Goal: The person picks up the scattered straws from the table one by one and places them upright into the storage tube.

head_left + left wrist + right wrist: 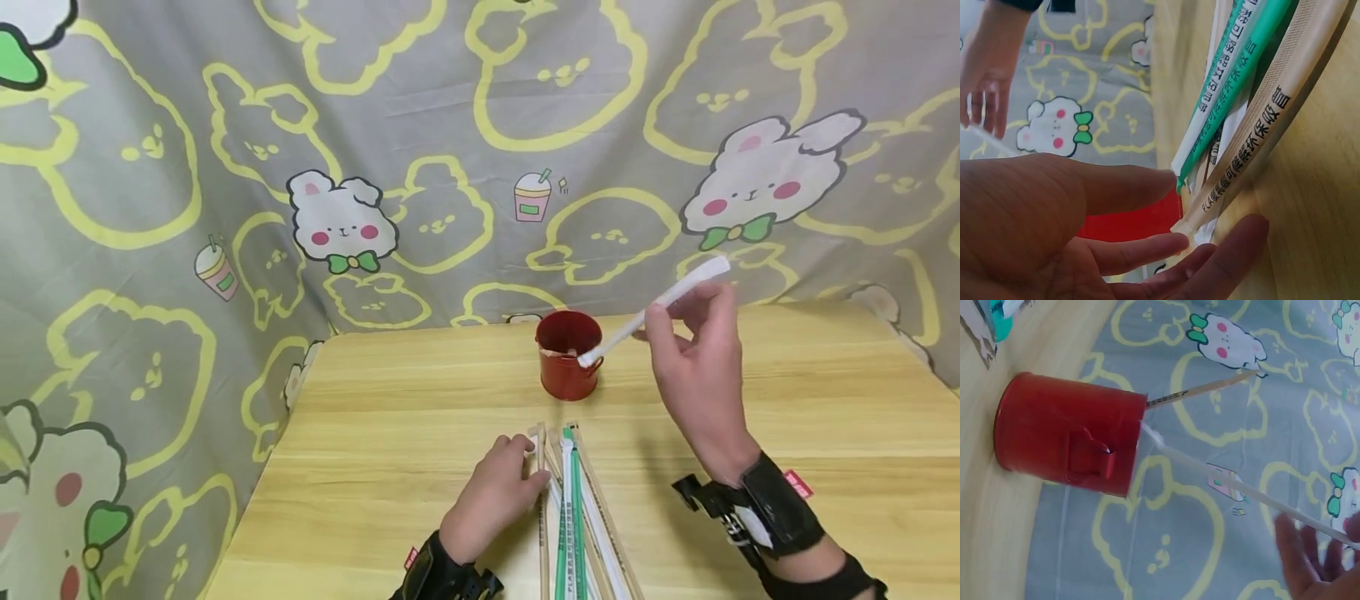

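Right wrist view: a brown straw juts at a slant from the mouth of the red bucket; from the head, only a pale scrap shows inside the rim.
Left wrist view: black printed characters stand out along the outermost brown straw, too small to read in the head view; part of the bucket's red wall shows behind the fingers.
White straw: slim, pale and straight, broader and flattened at its raised end; it slants down leftward to the bucket's rim near the handle. Whether the lower tip touches the rim, I cannot tell.
Right hand: pinches the white straw between thumb and fingers, above the surface and to the right of the bucket.
Left hand: thumb and fingers moderately parted around the far end of the outermost brown straw, gripping nothing.
Straw bunch: brown, white and green lengths lie on the surface, far ends gathered in front of the bucket, spreading toward the near edge; some overlap.
Bucket: glossy red, upright, close to the far edge of the surface, between its two far corners; it contains the slanting brown straw.
Grey cloth: hangs beyond the far edge, with yellow outlines and white rabbit heads.
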Motion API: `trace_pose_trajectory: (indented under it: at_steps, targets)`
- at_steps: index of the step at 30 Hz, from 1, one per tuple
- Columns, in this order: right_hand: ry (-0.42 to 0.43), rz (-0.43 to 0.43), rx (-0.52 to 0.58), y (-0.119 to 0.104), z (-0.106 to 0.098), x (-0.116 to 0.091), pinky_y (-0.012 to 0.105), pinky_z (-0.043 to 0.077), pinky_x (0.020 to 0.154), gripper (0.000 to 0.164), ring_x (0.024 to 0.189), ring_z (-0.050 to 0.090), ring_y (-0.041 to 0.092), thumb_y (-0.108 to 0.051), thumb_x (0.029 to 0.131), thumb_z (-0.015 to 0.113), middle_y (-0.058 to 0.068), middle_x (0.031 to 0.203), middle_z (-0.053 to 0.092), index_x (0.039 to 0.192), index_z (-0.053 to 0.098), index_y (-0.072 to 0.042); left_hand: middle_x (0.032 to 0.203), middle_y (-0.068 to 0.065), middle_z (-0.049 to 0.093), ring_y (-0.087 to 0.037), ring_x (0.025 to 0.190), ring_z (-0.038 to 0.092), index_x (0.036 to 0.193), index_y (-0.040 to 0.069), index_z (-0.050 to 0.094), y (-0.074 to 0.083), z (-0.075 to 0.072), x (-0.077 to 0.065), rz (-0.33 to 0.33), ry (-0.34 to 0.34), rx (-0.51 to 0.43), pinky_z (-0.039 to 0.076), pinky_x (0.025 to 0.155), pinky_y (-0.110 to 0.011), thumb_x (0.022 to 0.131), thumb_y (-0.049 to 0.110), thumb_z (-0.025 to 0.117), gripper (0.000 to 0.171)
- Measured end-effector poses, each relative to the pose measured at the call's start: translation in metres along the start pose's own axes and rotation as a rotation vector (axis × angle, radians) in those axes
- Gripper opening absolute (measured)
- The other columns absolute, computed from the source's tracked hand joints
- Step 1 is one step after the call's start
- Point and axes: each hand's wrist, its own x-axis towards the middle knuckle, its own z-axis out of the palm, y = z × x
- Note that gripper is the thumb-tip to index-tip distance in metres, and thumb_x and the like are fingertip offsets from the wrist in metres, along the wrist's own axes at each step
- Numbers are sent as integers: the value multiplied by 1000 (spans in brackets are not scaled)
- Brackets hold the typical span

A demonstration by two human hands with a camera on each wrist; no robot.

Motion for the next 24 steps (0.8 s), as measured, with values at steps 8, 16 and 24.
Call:
trace_pose_trajectory:
  at_steps: [8,16,24]
  targets:
    - [-42,-14,-112,31,15,0,24,57,90,30,112,64,22,-16,109,58,7,118,59,131,46,1,96,-9,53,-21,77,50,122,-7,63,2,13,0,8,-20,68,48,69,-37,97,20,78,40]
    - [-273,140,-290,73,24,-8,46,60,90,32,110,70,34,-10,107,63,16,120,64,135,48,-2,95,-10,45,-21,74,45,120,-12,60,0,21,-1,33,28,96,45,66,-35,92,2,75,34]
    - [-300,208,-304,79,14,-23,43,59,89,58,107,69,35,-1,102,67,21,124,60,151,35,-2,94,-10,42,-21,72,43,117,-12,57,0,26,0,55,32,82,43,62,-34,89,-5,70,32]
